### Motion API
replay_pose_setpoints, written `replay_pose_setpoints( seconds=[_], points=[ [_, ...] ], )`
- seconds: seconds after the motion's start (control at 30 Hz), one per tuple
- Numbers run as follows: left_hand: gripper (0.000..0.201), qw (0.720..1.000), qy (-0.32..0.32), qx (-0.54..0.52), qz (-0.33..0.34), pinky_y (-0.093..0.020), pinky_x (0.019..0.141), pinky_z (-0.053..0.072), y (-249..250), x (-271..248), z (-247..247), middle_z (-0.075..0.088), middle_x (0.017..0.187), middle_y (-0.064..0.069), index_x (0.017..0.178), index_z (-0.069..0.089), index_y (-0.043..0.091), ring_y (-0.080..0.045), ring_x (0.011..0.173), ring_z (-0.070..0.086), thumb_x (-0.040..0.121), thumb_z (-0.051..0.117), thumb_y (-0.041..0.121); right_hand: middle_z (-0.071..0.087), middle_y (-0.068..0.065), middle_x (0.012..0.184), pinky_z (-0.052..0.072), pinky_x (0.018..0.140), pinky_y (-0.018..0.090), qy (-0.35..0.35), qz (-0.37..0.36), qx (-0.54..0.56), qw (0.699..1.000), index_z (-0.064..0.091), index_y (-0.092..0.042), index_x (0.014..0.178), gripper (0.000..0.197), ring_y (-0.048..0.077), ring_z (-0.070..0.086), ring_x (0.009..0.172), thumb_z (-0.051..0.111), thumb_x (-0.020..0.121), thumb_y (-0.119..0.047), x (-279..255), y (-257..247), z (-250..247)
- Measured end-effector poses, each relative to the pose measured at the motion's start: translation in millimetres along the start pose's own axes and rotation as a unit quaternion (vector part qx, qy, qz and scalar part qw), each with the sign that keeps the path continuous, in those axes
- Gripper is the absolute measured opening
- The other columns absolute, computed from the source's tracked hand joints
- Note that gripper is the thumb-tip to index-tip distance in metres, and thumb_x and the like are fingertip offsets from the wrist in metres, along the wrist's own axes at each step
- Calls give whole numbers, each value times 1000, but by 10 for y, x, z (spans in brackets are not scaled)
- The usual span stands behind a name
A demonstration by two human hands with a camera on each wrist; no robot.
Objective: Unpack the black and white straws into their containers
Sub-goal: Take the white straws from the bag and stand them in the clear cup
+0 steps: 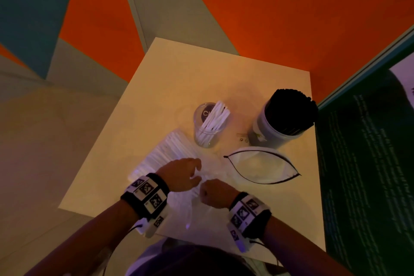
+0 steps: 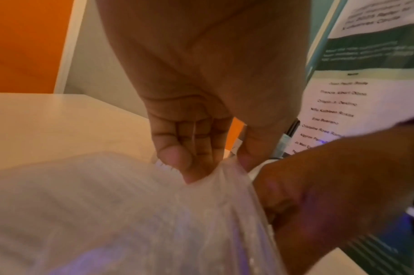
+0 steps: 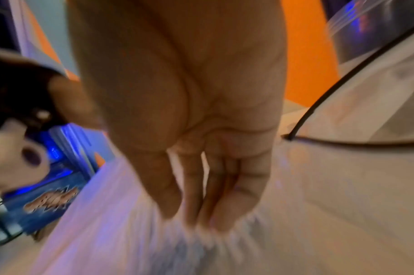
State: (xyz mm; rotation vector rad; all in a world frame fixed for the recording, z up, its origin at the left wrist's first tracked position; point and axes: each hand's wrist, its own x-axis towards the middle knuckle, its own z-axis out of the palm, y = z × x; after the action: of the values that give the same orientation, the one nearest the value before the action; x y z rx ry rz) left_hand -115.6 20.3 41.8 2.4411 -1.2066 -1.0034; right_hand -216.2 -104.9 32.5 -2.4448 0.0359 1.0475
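Note:
A clear plastic packet of white straws point(image 1: 160, 158) lies on the table's near left and runs under both hands. My left hand point(image 1: 195, 173) pinches the packet's wrap point(image 2: 107, 214) between thumb and fingers point(image 2: 177, 160). Close beside it, my right hand point(image 1: 212, 191) grips the same wrap point(image 3: 130, 232) with curled fingers point(image 3: 227, 204); this view is blurred. A clear cup point(image 1: 210, 126) holds several white straws. A grey tub point(image 1: 272, 129) to its right is packed with black straws point(image 1: 291, 110).
A white zip pouch point(image 1: 262, 166) with a black zipper lies open right of my hands, in front of the tub. The small cream table point(image 1: 179, 74) has drop-off edges all round. A dark green printed board point(image 1: 367, 163) stands against its right side.

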Motion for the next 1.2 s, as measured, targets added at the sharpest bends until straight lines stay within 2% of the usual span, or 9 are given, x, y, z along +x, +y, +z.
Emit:
replay_pose_setpoints(
  seconds=[0.07,0.13,0.3,0.43,0.57,0.73,0.9,1.07,1.2],
  points=[
    [28,1000,20,-21,8,-25,72,38,2,-26,-10,64,101,-3,114,52,17,-16,80,54,93,54,35,62,20,119,43,94,36,115,12,46,992,62,-2,111,27,32,58,110,44,94,-13,146,-90,157],
    [24,998,35,-45,13,-25,70,38,-2,-56,-25,65,100,-3,111,54,17,-15,76,52,92,55,33,62,14,123,44,99,35,181,31,62,981,62,-7,117,32,29,58,114,44,90,-10,281,-141,250],
    [24,997,45,-65,22,-26,71,39,-38,-116,-1,64,99,-2,111,54,16,-15,76,52,92,56,31,64,11,122,43,101,36,207,61,56,975,62,-10,117,33,27,58,116,40,92,-7,466,-182,392],
    [26,996,57,-69,20,-27,73,43,-53,-159,26,64,99,-1,113,55,16,-14,77,53,92,56,31,57,12,128,41,103,37,191,89,37,977,54,-8,126,34,28,53,120,37,96,-11,488,-204,461],
    [27,995,65,-69,26,-26,72,41,-63,-181,34,63,99,-1,113,55,15,-13,76,52,92,57,33,52,13,133,42,102,40,168,105,-7,980,47,-8,133,37,30,50,122,35,98,-11,464,-226,469],
    [27,996,69,-51,30,-24,72,40,-57,-162,45,64,100,-1,113,55,16,-12,76,51,92,57,33,52,8,137,42,104,39,167,99,-40,980,48,-14,135,39,27,49,125,36,99,-10,394,-174,424],
    [29,998,56,-27,24,-29,77,45,7,-133,18,63,102,-2,113,54,17,-15,80,53,92,55,37,54,2,135,43,103,38,187,91,-61,976,51,-21,133,35,23,54,121,40,99,-19,308,-112,340],
    [39,998,64,0,29,-27,83,41,61,-101,57,56,116,-3,125,47,18,-18,97,54,92,55,37,58,16,124,45,91,37,118,83,-118,982,43,-1,129,35,30,59,112,32,102,-19,-71,74,118],
    [65,986,103,69,112,-33,99,33,204,-15,132,49,129,2,136,42,21,-18,118,43,84,60,55,60,17,122,45,86,36,64,100,-148,982,50,-4,121,28,32,59,110,36,99,-16,-577,274,-333]
  ],
)
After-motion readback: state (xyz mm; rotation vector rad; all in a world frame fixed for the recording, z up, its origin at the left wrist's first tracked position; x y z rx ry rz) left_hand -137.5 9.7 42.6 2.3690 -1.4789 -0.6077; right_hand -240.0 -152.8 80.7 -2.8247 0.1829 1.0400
